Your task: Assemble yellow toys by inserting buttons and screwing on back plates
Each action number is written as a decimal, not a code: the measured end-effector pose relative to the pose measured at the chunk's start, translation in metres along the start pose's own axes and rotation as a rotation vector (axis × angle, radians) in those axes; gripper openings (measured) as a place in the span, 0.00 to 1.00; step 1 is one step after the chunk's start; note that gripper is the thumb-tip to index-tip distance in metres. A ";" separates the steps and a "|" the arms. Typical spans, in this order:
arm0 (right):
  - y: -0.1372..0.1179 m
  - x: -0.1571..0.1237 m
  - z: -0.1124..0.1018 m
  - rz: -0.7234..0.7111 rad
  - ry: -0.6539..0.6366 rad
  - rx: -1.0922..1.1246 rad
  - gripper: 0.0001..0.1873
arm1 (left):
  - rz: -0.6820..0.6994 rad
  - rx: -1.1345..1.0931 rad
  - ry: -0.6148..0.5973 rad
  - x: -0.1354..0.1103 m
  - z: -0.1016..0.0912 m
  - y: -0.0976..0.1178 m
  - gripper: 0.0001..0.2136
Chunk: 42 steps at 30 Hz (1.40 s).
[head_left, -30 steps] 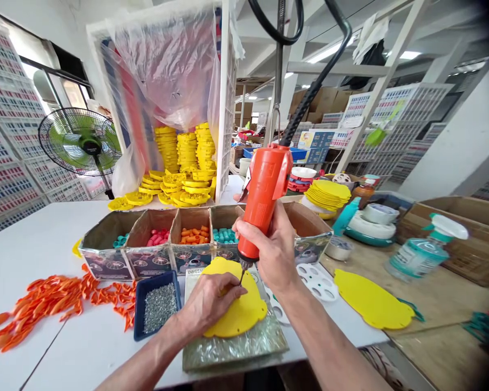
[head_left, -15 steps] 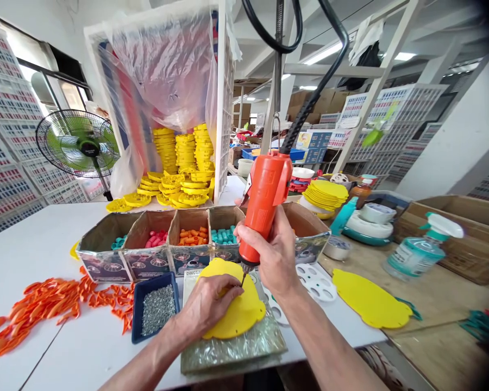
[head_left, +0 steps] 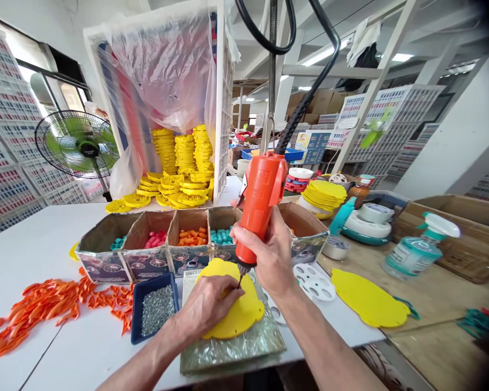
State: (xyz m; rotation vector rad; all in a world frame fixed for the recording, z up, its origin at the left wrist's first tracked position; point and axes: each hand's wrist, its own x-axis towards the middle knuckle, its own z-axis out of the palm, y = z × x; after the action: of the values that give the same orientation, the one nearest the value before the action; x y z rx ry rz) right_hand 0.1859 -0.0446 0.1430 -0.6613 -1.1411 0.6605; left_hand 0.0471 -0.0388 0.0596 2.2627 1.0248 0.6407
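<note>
My right hand [head_left: 275, 255] is wrapped round an orange electric screwdriver [head_left: 257, 201], which hangs from a cable and a spring. Its thin bit points down at a yellow plastic plate [head_left: 244, 312] with a scalloped edge. On the plate lies my left hand [head_left: 212, 301], thumb and fingers pinched together right at the tip of the bit; what they hold is hidden. Beneath the plate is a plastic-wrapped block [head_left: 232, 355]. To the left stands a dark blue tray [head_left: 136, 312] with many small screws [head_left: 158, 309] in it.
Behind runs a divided cardboard box [head_left: 146, 266] of coloured parts. Orange pieces [head_left: 36, 309] are heaped at left. White discs with holes [head_left: 315, 282], another yellow plate [head_left: 370, 298] and a spray bottle [head_left: 418, 250] sit at right. Yellow parts [head_left: 183, 157] are stacked at the back.
The screwdriver and my right hand have shifted very slightly left in view. My left hand keeps its pinch at the bit, and the plate stays in place.
</note>
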 end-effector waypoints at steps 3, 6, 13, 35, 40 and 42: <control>0.000 0.000 -0.002 -0.004 -0.002 -0.013 0.19 | -0.007 0.002 -0.006 0.000 -0.001 0.001 0.07; 0.000 0.000 -0.004 -0.003 -0.016 -0.025 0.18 | -0.002 -0.005 -0.004 0.000 0.000 0.000 0.07; 0.001 0.000 -0.008 0.003 -0.059 -0.030 0.24 | 0.026 -0.017 0.011 -0.001 0.004 -0.004 0.08; 0.001 0.000 -0.012 -0.002 -0.059 -0.037 0.23 | 0.009 -0.104 0.035 0.000 0.006 -0.003 0.07; -0.002 0.000 -0.021 -0.007 -0.065 -0.077 0.23 | 0.024 -0.111 0.061 0.007 -0.004 -0.005 0.08; -0.007 -0.001 -0.027 -0.025 -0.057 -0.156 0.22 | 0.044 -0.094 0.071 0.015 -0.006 -0.004 0.09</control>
State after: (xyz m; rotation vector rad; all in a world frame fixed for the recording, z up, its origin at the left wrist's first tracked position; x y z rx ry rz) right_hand 0.2123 -0.0533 0.1400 -0.7631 -1.2607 0.5763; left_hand 0.0506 -0.0235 0.0642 2.2003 0.9602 0.7766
